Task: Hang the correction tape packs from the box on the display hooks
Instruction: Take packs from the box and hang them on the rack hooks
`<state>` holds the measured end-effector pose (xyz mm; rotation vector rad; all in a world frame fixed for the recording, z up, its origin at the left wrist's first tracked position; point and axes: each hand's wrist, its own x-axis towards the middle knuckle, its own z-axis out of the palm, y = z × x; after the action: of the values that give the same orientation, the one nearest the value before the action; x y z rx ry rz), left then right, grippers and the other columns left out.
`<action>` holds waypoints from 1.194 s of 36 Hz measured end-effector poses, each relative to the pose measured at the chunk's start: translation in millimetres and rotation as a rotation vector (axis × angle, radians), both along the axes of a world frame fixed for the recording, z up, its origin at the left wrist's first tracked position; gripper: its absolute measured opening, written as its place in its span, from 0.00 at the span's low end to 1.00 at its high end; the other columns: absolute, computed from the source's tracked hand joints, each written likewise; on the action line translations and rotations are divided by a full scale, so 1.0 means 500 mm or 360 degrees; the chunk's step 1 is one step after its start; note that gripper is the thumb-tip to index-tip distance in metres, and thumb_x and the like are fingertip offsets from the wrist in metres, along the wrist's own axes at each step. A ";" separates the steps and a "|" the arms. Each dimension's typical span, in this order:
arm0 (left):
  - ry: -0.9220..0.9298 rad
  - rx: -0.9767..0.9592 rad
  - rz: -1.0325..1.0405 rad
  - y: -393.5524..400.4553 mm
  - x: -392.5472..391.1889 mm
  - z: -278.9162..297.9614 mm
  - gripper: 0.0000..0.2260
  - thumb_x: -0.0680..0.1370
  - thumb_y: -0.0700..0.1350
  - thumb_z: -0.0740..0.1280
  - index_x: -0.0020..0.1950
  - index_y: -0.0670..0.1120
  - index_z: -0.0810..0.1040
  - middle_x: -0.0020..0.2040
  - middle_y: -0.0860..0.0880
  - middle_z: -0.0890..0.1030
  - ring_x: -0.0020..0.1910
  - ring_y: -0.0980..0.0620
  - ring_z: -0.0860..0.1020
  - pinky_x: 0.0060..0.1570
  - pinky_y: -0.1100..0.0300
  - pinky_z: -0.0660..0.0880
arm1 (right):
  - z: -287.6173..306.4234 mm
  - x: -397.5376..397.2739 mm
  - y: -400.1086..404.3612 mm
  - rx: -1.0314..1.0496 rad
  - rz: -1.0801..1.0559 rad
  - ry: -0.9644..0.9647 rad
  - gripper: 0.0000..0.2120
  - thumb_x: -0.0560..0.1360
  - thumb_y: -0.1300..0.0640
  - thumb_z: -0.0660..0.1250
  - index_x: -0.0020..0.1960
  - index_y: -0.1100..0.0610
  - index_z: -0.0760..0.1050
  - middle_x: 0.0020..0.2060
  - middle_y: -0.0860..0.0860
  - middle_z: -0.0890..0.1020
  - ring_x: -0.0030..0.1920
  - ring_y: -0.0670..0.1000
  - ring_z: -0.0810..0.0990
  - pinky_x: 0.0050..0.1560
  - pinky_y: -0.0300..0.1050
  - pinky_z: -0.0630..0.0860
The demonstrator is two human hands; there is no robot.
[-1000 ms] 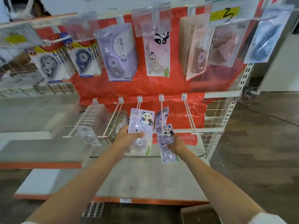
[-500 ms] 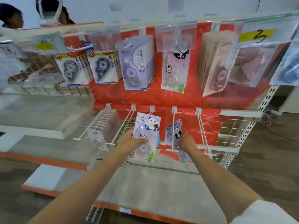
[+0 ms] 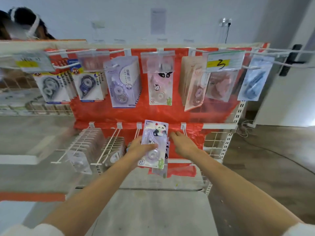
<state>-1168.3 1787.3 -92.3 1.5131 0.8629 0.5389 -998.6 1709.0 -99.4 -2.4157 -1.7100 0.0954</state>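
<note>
Lilac card with a panda print: I am seeing the correction tape pack [image 3: 154, 145] sitting upright in front of the lower row of display hooks [image 3: 139, 132], its top edge level with the white rail where those hooks are mounted. I am noting the left hand [image 3: 140, 149] gripping this pack from its left side, thumb lying across the clear blister near the round tape wheel, fingers hidden behind the card. More panda packs [image 3: 166, 151] are showing just behind and to the right of the held one, edges only, and whether they are hanging on a hook I cannot tell. The right hand [image 3: 182, 143] is reaching toward the red backing sheet [image 3: 187, 114] just right of the packs, fingers relaxed and nearly straight, holding nothing that I can see; its fingertips are lying close to a bare white hook [image 3: 183, 127]. To the left on the same rail, two hooks are carrying dense rows of clear blister packs [image 3: 88, 145]. The upper row is holding other tape packs, among them a pink panda pack [image 3: 160, 89] and a lavender pack [image 3: 121, 82], with a yellow price tag [image 3: 219, 63] clipped in front at the right. A second person's head [image 3: 22, 23] is showing above the shelf at top left. The box is not visible to me.
</note>
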 end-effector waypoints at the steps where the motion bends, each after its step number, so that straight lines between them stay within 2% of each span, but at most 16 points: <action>1: -0.0004 0.0004 0.0001 -0.005 0.004 0.002 0.15 0.73 0.37 0.73 0.58 0.42 0.77 0.53 0.45 0.82 0.46 0.50 0.81 0.39 0.62 0.76 | 0.004 -0.003 -0.007 0.0011 0.0020 0.0026 0.26 0.72 0.73 0.58 0.68 0.62 0.63 0.64 0.61 0.70 0.63 0.62 0.70 0.54 0.53 0.72; 3: 0.0008 -0.0025 -0.0012 -0.013 0.013 0.002 0.17 0.71 0.39 0.74 0.59 0.42 0.77 0.54 0.44 0.82 0.51 0.46 0.81 0.49 0.53 0.79 | 0.017 -0.011 -0.025 0.0068 0.0035 0.0164 0.24 0.73 0.72 0.58 0.68 0.62 0.64 0.64 0.60 0.71 0.63 0.61 0.71 0.56 0.52 0.72; 6: 0.0014 -0.0036 -0.0066 -0.021 0.023 -0.007 0.22 0.68 0.45 0.77 0.60 0.45 0.77 0.56 0.44 0.82 0.54 0.44 0.81 0.58 0.43 0.76 | 0.042 -0.028 -0.058 0.0197 -0.0004 0.0537 0.16 0.75 0.68 0.59 0.62 0.62 0.69 0.55 0.57 0.77 0.54 0.57 0.75 0.50 0.45 0.69; 10: 0.0102 0.0015 -0.0230 -0.063 0.035 0.005 0.20 0.74 0.48 0.73 0.63 0.48 0.71 0.58 0.48 0.78 0.56 0.48 0.78 0.57 0.50 0.75 | 0.058 -0.038 -0.099 0.0268 -0.0167 0.1075 0.18 0.71 0.69 0.60 0.59 0.56 0.68 0.41 0.51 0.75 0.40 0.49 0.73 0.39 0.43 0.70; 13: 0.0167 0.0083 -0.0408 -0.096 0.040 0.012 0.11 0.77 0.48 0.69 0.57 0.48 0.73 0.55 0.46 0.78 0.56 0.45 0.78 0.57 0.47 0.75 | 0.061 -0.049 -0.129 0.0228 -0.0226 0.1271 0.22 0.69 0.67 0.62 0.61 0.58 0.64 0.42 0.52 0.72 0.40 0.49 0.70 0.41 0.46 0.69; 15: 0.0252 0.0132 -0.0454 -0.111 0.040 0.010 0.12 0.79 0.50 0.66 0.59 0.47 0.71 0.54 0.47 0.76 0.58 0.44 0.77 0.52 0.49 0.75 | 0.053 -0.051 -0.143 0.0245 -0.0234 0.1316 0.25 0.68 0.63 0.66 0.62 0.58 0.63 0.49 0.56 0.74 0.47 0.53 0.73 0.51 0.54 0.73; 17: 0.0338 0.0170 -0.0543 -0.119 0.043 0.002 0.19 0.79 0.52 0.65 0.66 0.46 0.67 0.56 0.48 0.75 0.56 0.47 0.75 0.49 0.54 0.74 | 0.044 -0.054 -0.160 0.0273 -0.0250 0.1362 0.24 0.69 0.62 0.69 0.62 0.56 0.63 0.52 0.55 0.74 0.54 0.55 0.74 0.59 0.55 0.73; 20: 0.0490 0.0395 -0.0618 -0.134 0.042 0.002 0.06 0.82 0.49 0.60 0.57 0.49 0.70 0.48 0.49 0.76 0.46 0.49 0.75 0.41 0.61 0.72 | 0.022 -0.053 -0.175 0.0317 -0.0292 0.1363 0.31 0.71 0.59 0.72 0.68 0.57 0.59 0.59 0.52 0.73 0.60 0.54 0.73 0.62 0.52 0.72; 22: 0.0576 0.0568 -0.0638 -0.137 0.042 -0.003 0.11 0.82 0.51 0.60 0.50 0.43 0.73 0.40 0.46 0.74 0.37 0.50 0.73 0.39 0.58 0.74 | 0.005 -0.053 -0.181 0.0352 -0.0325 0.1327 0.30 0.72 0.57 0.73 0.67 0.59 0.60 0.55 0.52 0.74 0.55 0.53 0.74 0.57 0.49 0.74; 24: 0.0697 0.0781 -0.0662 -0.132 0.038 -0.016 0.19 0.81 0.55 0.60 0.55 0.39 0.73 0.43 0.44 0.76 0.40 0.49 0.74 0.42 0.55 0.74 | -0.009 -0.057 -0.187 0.0361 -0.0380 0.1322 0.29 0.73 0.58 0.72 0.66 0.61 0.60 0.49 0.50 0.73 0.50 0.49 0.74 0.49 0.43 0.72; 28: 0.0983 0.1136 -0.0636 -0.120 0.019 -0.040 0.21 0.79 0.51 0.63 0.65 0.39 0.66 0.58 0.41 0.76 0.54 0.44 0.76 0.49 0.55 0.73 | -0.047 -0.065 -0.195 0.0344 -0.0467 0.1340 0.29 0.72 0.60 0.72 0.67 0.59 0.60 0.56 0.54 0.74 0.58 0.56 0.74 0.52 0.46 0.71; 32: 0.1105 0.1401 -0.0718 -0.103 -0.009 -0.061 0.19 0.79 0.47 0.62 0.68 0.41 0.65 0.65 0.41 0.70 0.62 0.42 0.71 0.60 0.51 0.70 | -0.091 -0.071 -0.206 0.0175 -0.0559 0.1271 0.23 0.73 0.63 0.69 0.63 0.60 0.61 0.45 0.49 0.73 0.49 0.53 0.72 0.36 0.36 0.66; 35: 0.1172 0.1535 -0.0685 -0.088 -0.027 -0.074 0.19 0.80 0.47 0.62 0.68 0.42 0.66 0.65 0.42 0.70 0.64 0.43 0.69 0.61 0.53 0.67 | -0.126 -0.080 -0.213 0.0140 -0.0583 0.1252 0.33 0.73 0.67 0.69 0.72 0.59 0.57 0.62 0.56 0.75 0.59 0.58 0.75 0.53 0.41 0.72; 37: 0.1177 0.1567 -0.0644 -0.080 -0.036 -0.081 0.18 0.79 0.46 0.62 0.68 0.42 0.66 0.64 0.43 0.71 0.64 0.44 0.68 0.62 0.54 0.66 | -0.143 -0.090 -0.214 0.0063 -0.0599 0.1225 0.37 0.74 0.66 0.70 0.75 0.60 0.53 0.66 0.60 0.73 0.65 0.59 0.72 0.60 0.45 0.69; 39: 0.1188 0.1574 -0.0608 -0.072 -0.045 -0.087 0.18 0.79 0.47 0.62 0.67 0.43 0.66 0.63 0.43 0.71 0.64 0.45 0.69 0.62 0.54 0.66 | -0.158 -0.097 -0.209 -0.0010 -0.0611 0.1244 0.38 0.74 0.64 0.70 0.76 0.61 0.51 0.68 0.61 0.72 0.68 0.59 0.70 0.64 0.46 0.67; 43: 0.1153 0.1586 -0.0532 -0.060 -0.062 -0.093 0.17 0.79 0.48 0.64 0.66 0.43 0.68 0.63 0.44 0.72 0.63 0.45 0.70 0.63 0.52 0.67 | -0.173 -0.109 -0.186 -0.0020 -0.0548 0.1282 0.32 0.74 0.63 0.70 0.72 0.60 0.57 0.66 0.60 0.73 0.65 0.60 0.72 0.62 0.49 0.69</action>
<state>-1199.3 1757.5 -138.9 2.8110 0.8781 0.1309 -1052.9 1616.1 -186.2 -2.1692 -0.9260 0.8853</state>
